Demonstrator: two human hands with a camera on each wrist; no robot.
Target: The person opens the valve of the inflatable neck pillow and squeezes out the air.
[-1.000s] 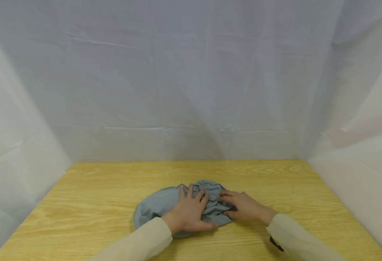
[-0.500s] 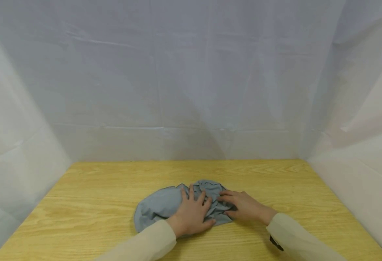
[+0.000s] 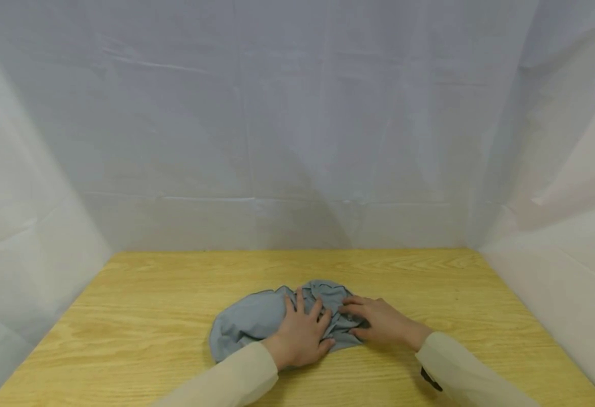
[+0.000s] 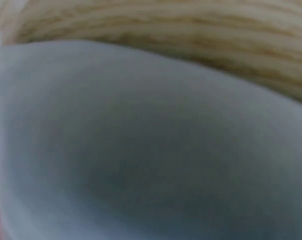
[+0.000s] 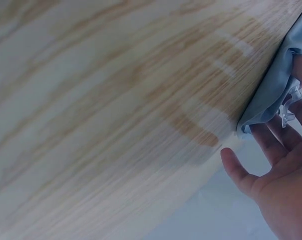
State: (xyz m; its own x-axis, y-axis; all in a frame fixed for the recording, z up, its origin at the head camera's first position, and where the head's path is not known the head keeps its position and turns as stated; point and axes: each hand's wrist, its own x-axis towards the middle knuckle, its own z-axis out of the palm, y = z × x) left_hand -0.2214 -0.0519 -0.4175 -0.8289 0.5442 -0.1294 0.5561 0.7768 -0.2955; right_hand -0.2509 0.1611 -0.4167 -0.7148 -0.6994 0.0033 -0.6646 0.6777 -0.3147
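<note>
A crumpled grey-blue cloth (image 3: pixel 248 319) with gathered folds lies on the wooden table. Over its middle, my left hand (image 3: pixel 301 333) rests with the fingers spread. My right hand (image 3: pixel 381 322) is at the cloth's right end, fingertips touching the folds. In the right wrist view, the thumb of that hand (image 5: pixel 286 185) stands apart from the cloth while the other fingers reach to its edge (image 5: pixel 271 97). A small clear plastic piece (image 5: pixel 290 105) shows beside those fingers. Blurred cloth (image 4: pixel 151 135) fills most of the left wrist view.
The wood-grain table (image 3: pixel 150 299) extends on all sides of the cloth. White sheeting (image 3: pixel 297 124) hangs behind the table and along both sides. Light sleeves (image 3: pixel 236 376) cover both forearms.
My left hand has shifted slightly to the right over the cloth, its thumb drawing closer to the fingers. The right hand has stayed in place.
</note>
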